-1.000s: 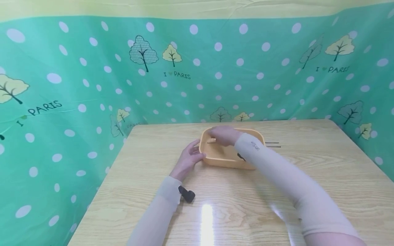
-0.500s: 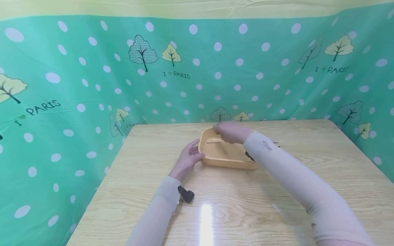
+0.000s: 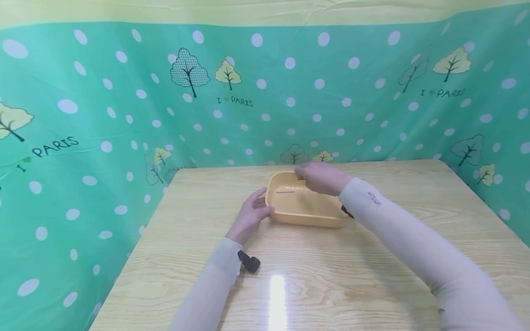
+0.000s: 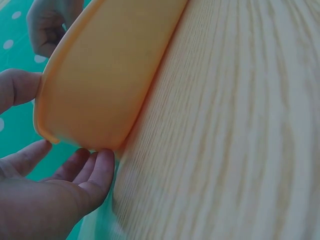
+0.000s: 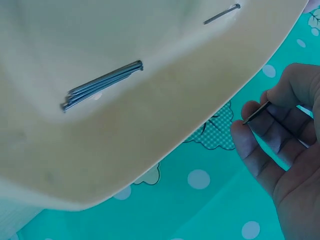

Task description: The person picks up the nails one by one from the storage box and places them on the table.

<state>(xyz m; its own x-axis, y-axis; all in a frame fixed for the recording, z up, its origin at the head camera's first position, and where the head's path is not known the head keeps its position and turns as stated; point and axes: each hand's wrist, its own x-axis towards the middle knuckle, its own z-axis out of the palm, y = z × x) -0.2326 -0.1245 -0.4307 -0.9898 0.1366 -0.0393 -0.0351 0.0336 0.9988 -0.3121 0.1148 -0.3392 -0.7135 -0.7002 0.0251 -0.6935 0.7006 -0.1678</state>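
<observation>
A shallow orange plastic tray [image 3: 306, 219] stands on the table. My left hand [image 3: 248, 216] holds its left end, thumb and fingers spread around the corner; the left wrist view shows the fingertips against the outer wall [image 4: 110, 75]. Above the tray's far rim, my right hand [image 3: 323, 178] pinches a nail [image 5: 257, 112] between thumb and fingers. Inside the tray, a bundle of several nails [image 5: 102, 85] lies side by side. A single nail [image 5: 222, 14] lies apart from them, near the tray's left end in the head view.
The tray is on a light wood-grain table [image 3: 323, 276]. A green dotted curtain [image 3: 265, 101] hangs behind and beside it. The right sleeve [image 3: 397, 230] crosses over the tray's right end and hides part of it.
My right hand has moved from the tray's left part rightward to above the far rim, uncovering the single nail. Two thin rods seen right of the tray are now hidden. The left hand stays put.
</observation>
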